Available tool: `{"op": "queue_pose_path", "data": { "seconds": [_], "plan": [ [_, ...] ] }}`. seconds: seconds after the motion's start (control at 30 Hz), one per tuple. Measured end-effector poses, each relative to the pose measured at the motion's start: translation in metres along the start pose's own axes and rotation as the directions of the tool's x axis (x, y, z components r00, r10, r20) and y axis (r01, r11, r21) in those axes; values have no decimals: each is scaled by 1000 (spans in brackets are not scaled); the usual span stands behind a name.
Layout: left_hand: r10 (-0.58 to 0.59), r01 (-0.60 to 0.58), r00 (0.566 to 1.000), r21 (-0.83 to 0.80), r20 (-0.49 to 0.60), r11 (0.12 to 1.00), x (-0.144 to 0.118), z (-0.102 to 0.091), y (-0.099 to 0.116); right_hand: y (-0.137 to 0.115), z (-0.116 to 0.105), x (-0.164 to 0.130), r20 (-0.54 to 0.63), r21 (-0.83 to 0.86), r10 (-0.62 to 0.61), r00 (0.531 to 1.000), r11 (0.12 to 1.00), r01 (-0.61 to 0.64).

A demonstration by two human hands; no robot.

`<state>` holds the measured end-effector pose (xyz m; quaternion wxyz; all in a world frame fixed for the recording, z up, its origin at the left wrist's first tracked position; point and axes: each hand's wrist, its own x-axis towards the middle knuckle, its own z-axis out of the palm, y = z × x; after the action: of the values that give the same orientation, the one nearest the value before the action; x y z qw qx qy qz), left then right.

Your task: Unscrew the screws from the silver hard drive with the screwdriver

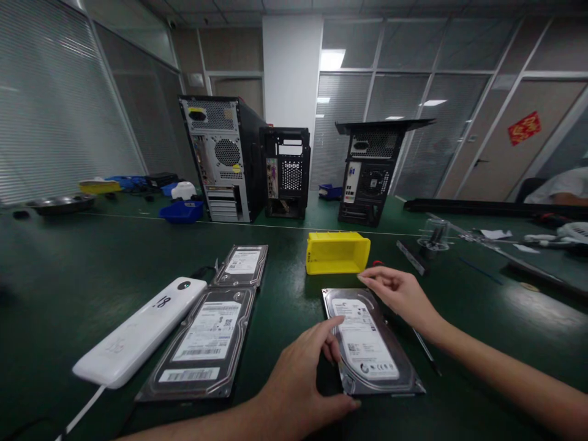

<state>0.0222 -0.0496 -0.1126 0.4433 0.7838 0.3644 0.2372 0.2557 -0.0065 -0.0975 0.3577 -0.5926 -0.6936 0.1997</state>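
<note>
A hard drive (367,337) with a white label lies flat on the green table in front of me. My left hand (307,373) is at its left side, thumb and forefinger spread apart. The forefinger reaches over the label's edge and the thumb is by the near edge; whether they press on the drive I cannot tell. My right hand (397,294) is above the drive's far right corner, thumb and fingertips pinched together. Anything between them is too small to make out. Just beyond those fingertips stands a yellow bin (337,254), its open side facing me. A thin metal shaft (427,352) lies below my right wrist.
Two more hard drives (206,343) lie at left beside a white power strip (138,337) marked 18. Computer cases, one a tall tower (225,159), stand at the back. A clear cup (434,236) holds small dark items. Another person's sleeve (560,187) shows far right.
</note>
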Motion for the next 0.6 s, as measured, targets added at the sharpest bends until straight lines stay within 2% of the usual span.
{"op": "queue_pose_path", "data": {
  "seconds": [0.07,0.1,0.13,0.2,0.37,0.47,0.53,0.6],
  "plan": [
    [-6,6,1000,5,-2,1000,0,0,1,1,-3,-26,36,101,127,991,986,-130],
    [-6,7,1000,7,-4,1000,0,0,2,1,-4,-36,107,284,281,954,910,-300],
    [-4,4,1000,8,-3,1000,0,0,2,0,-5,-45,142,413,367,919,822,-392],
    [3,-3,1000,11,-3,1000,0,0,3,-1,-7,-55,211,583,459,863,650,-488],
    [14,-14,1000,40,3,999,-3,-3,7,-11,-4,-56,296,773,431,853,417,-479],
    [7,-9,999,54,34,998,-5,-5,10,-16,-1,-53,293,833,444,846,315,-454],
    [17,-21,998,57,56,998,-5,-7,11,-18,0,-51,269,843,456,849,315,-437],
    [38,-41,998,57,58,998,-4,-8,10,-18,1,-47,244,828,453,857,364,-428]
  ]
}}
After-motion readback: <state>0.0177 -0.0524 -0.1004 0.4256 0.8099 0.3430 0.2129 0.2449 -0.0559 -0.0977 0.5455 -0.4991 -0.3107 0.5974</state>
